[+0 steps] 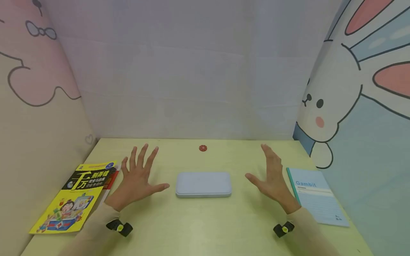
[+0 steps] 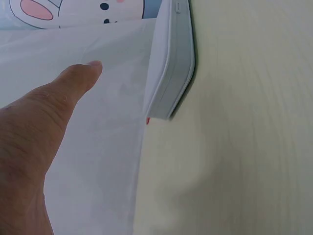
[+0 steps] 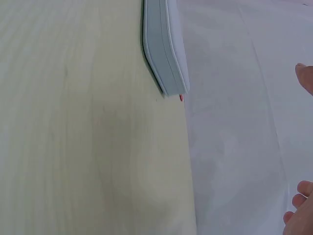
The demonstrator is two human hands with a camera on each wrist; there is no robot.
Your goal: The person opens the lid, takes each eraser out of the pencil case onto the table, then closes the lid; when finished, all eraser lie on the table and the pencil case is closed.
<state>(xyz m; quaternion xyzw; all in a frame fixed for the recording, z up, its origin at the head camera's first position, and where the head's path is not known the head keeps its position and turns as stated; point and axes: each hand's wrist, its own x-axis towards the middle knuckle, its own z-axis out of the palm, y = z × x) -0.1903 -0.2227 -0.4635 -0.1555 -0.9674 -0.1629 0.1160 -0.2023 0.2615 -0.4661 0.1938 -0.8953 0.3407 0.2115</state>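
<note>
A flat, pale grey-blue case (image 1: 203,184) with rounded corners lies closed on the table, between the two hands. My left hand (image 1: 137,181) hovers to its left with fingers spread and the thumb pointing toward the case. On the other side, my right hand (image 1: 272,177) is held over the table, thumb out toward the case and fingers extended. Neither hand touches anything. In the left wrist view the thumb (image 2: 73,83) shows beside the end of the case (image 2: 171,63). The right wrist view catches only some fingertips (image 3: 305,188) at its edge, with the case (image 3: 166,49) at the top.
A round red disc (image 1: 203,148) lies near the back edge of the table (image 1: 205,227). At the left, a yellow magazine (image 1: 73,199) overlaps another booklet. A pale blue notebook (image 1: 317,195) marked Gambit lies at the right. Printed cloth walls (image 1: 198,71) enclose the table.
</note>
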